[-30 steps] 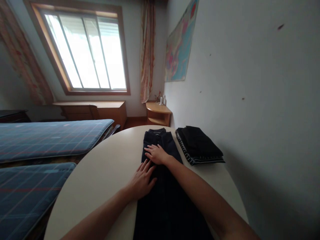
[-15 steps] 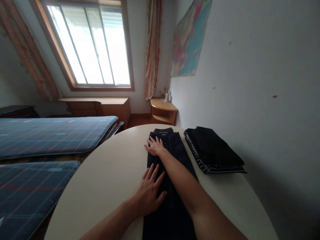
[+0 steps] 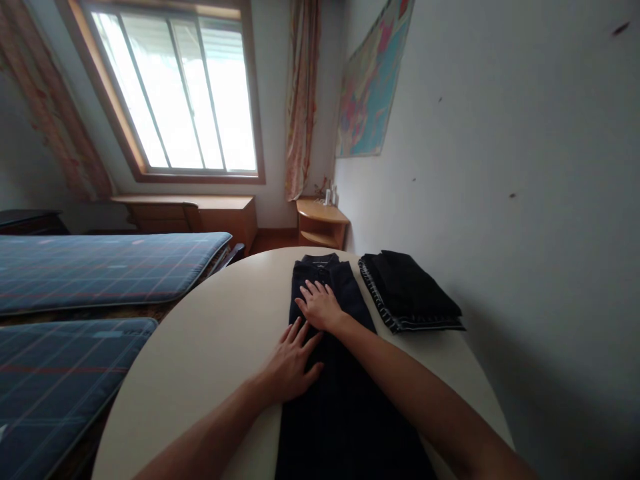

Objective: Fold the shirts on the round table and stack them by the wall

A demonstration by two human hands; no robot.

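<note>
The dark garment lies lengthwise on the round, pale desk, its near end running out of view between the forearms. Nearest on it is the left grip, spread wide with the palm down, across the garment's left edge; its fingers point far and its thumb points right. The cloth lies beneath this grip and reaches out to its right, both nearer and farther. Just beyond, the right grip is also open, its fingers fanned toward the far left and laid on the cloth; neither one pinches it. Whether the two touch is hard to tell. Past them, the collar sits near the desk's far rim. To the right, just beside the garment, rests a folded black pile with striped edges. Two plaid mattresses stand left of the desk. Farther off are a wooden corner shelf, a wall map and a bright window.
</note>
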